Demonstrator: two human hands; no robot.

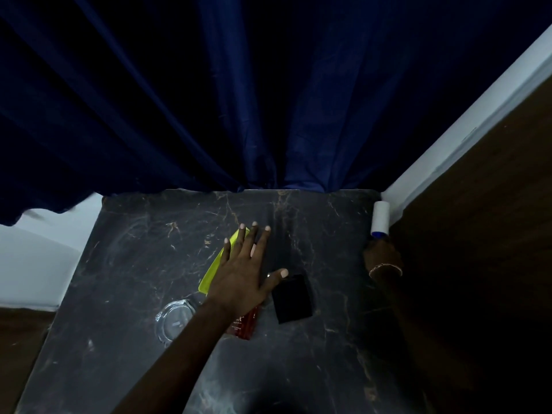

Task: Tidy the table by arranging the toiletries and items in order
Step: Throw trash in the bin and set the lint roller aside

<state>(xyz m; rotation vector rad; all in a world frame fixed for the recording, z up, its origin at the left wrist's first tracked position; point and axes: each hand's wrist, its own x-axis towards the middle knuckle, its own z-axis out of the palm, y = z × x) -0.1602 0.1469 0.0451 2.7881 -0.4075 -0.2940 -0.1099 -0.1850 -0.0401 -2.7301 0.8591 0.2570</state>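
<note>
My left hand (245, 270) lies flat with its fingers spread over the middle of the dark marble table (134, 234). It covers part of a yellow-green comb (212, 270) and the top of a red bottle (245, 324) lying on its side. A black square box (292, 300) sits just right of the thumb. A clear glass ashtray (173, 319) stands left of my forearm. At the table's right edge my right hand (382, 255), wearing a bracelet, grips the lower end of a white cylinder (380, 218) with a blue collar.
A dark blue curtain (268, 100) hangs along the table's far edge. A white wall strip (448, 138) and a brown wooden panel (478, 234) border the right side. Bare marble shows at the far left and near the front.
</note>
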